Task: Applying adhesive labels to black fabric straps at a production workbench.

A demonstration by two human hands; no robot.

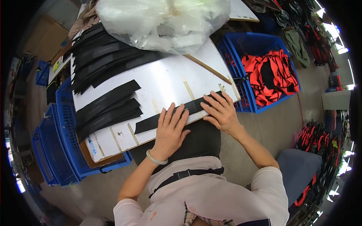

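A long black fabric strip (151,123) lies flat along the near edge of the white tabletop (158,81). My left hand (170,126) rests on the strip's middle with its fingers stretched out; a pale bangle circles that wrist. Farther right, my right hand (222,111) lies over the strip's other end, its fingers spread flat. To the left of my hands are several more black strips (107,107), stacked in overlapping layers. A larger fanned pile of black strips (109,56) covers the far left of the table.
A big clear plastic bag (166,22) of whitish pieces sits at the far end, beside a wooden stick (207,68). Right of the table, a blue crate (260,109) holds red and black fabric. Several blue crates (68,150) stand at the left. A grey-covered seat (299,169) is at right.
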